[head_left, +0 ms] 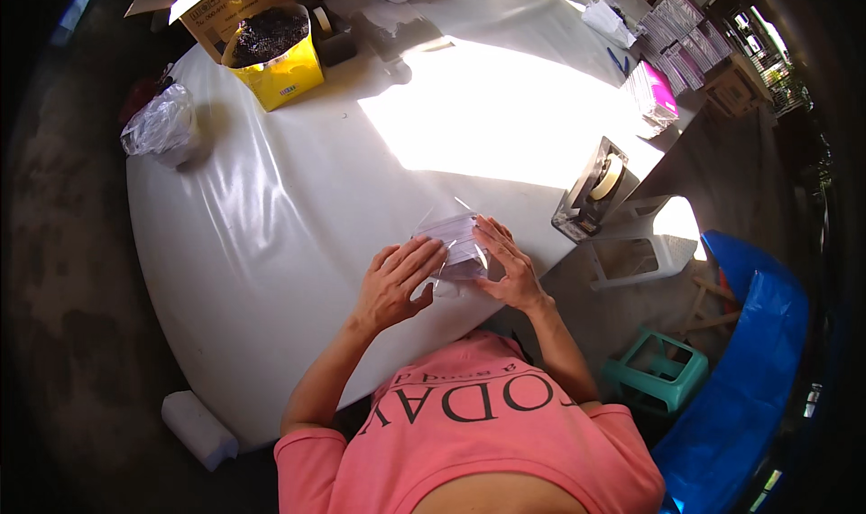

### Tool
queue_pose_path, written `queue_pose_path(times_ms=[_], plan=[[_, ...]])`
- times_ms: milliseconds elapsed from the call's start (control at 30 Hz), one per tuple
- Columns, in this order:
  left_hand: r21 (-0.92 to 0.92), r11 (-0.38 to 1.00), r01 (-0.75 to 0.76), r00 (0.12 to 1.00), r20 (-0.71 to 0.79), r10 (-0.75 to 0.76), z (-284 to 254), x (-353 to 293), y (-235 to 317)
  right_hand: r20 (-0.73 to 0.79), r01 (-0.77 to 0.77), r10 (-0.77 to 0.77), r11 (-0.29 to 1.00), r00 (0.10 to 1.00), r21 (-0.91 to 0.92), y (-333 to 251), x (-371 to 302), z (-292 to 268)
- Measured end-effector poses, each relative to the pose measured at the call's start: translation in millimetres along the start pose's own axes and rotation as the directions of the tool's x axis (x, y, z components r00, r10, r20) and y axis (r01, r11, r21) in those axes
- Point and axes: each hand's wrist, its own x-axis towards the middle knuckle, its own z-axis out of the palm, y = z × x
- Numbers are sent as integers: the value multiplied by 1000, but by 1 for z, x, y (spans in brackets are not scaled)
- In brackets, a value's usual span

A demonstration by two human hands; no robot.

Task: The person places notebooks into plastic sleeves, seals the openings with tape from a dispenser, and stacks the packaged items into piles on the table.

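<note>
A small packet of pale lilac paper pieces in clear plastic film (460,243) lies on the white-covered table near its front edge. My left hand (397,277) rests on its left side, fingers stretched out flat and close together, with the thumb apart. My right hand (511,266) holds the packet's right end, its fingers along the far side and its thumb at the near side. Loose film glints and sticks up between the hands. The packet's underside is hidden.
A tape dispenser (595,189) stands at the table's right edge, above a pale plastic stool (663,252). Shrink-wrapped stacks (651,99) sit at the far right. A yellow box (280,72) with black contents and a clear plastic bag (162,121) stand at the left.
</note>
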Motion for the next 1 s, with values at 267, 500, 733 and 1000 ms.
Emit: queue_pose_path(times_ms=[267, 500, 733, 1000], plan=[[13, 997, -72, 942, 328, 63, -27, 26, -1, 222, 119, -90, 985, 971, -122, -2, 17, -12], [-173, 977, -125, 952, 255, 167, -22, 22, -2, 317, 169, -66, 936, 946, -309, -13, 24, -17], [-200, 977, -74, 928, 344, 140, -23, 32, -24, 339, 184, -40, 895, 940, -406, -15, 24, -18], [83, 992, -93, 950, 307, 63, -37, 36, -13, -137, -142, 170, 970, 976, 195, -30, 10, -33]])
